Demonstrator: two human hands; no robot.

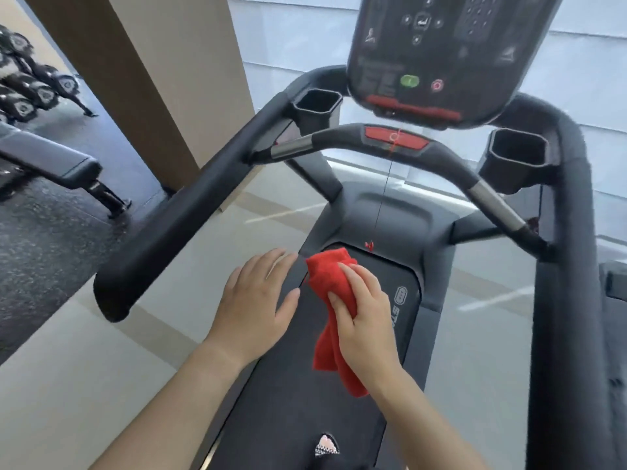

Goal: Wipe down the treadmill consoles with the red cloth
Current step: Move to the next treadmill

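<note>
Gripping the bunched red cloth (330,300), the right hand (368,320) hangs below the console (437,52); the left hand (254,303) hovers alongside, fingers straight, holding nothing.

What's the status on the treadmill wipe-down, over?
Left hand open, empty. Right hand grips red cloth, low over the belt. Console above, not yet touched. Safety cord hangs below it.

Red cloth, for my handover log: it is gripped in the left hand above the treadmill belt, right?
Not quite: in the head view the right hand grips the red cloth above the treadmill belt; the left hand is open beside it, holding nothing.
</note>
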